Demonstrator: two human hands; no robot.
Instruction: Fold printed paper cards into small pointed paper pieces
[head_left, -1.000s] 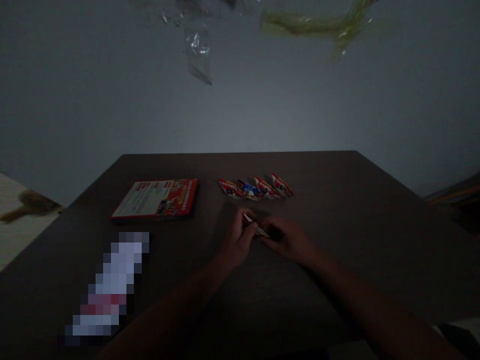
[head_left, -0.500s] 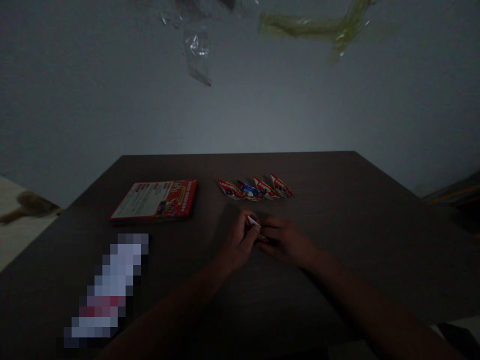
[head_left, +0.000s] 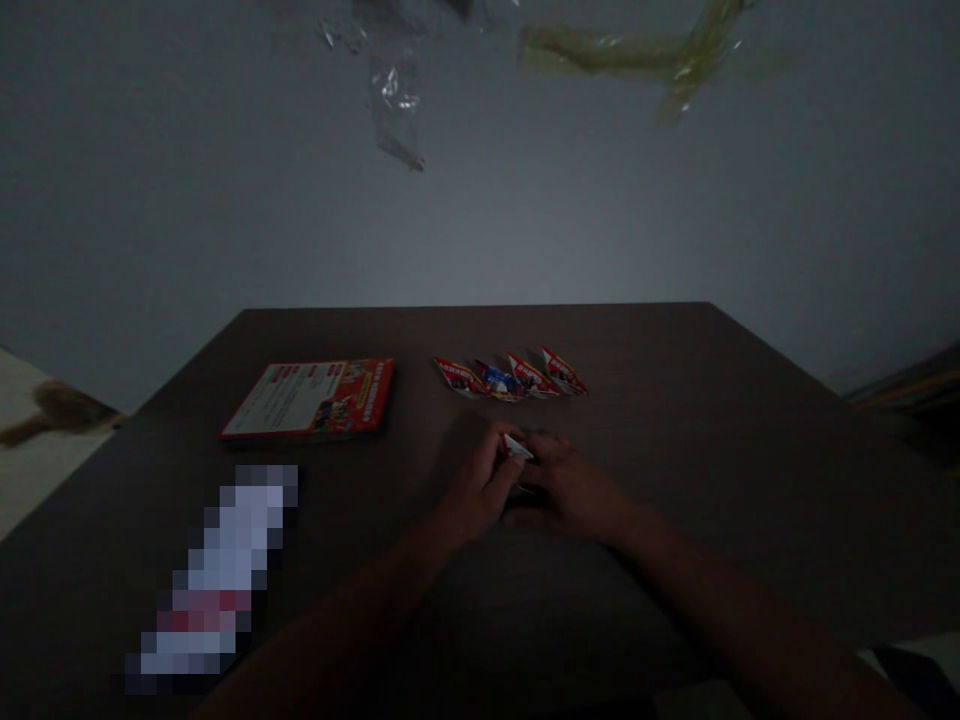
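Note:
Low over the dark table, my left hand (head_left: pixel 484 480) pinches a small folded paper piece (head_left: pixel 517 447) between thumb and fingers. Its pale inner side and a red edge show. From the other side my right hand (head_left: pixel 574 488) has its fingers curled against the same paper, and much of the piece is hidden between the two hands. Just beyond them, several folded paper pieces lie in a row: a red one (head_left: pixel 459 378) at the left, a blue one (head_left: pixel 500 382) beside it, and a red one (head_left: pixel 564 372) at the right end.
A flat red-and-white printed pack or booklet (head_left: pixel 307 400) lies on the table (head_left: pixel 660 380) to the left. Nearer to me is a long phone-like object (head_left: pixel 217 580), its surface pixelated. A wall (head_left: pixel 480 220) with tape (head_left: pixel 600 52) and torn clear plastic (head_left: pixel 395 100) rises behind.
My right hand has shifted slightly, its upper fingers reaching farther over the paper and its lower ones closer to my left hand. The paper has tilted a little to the right.

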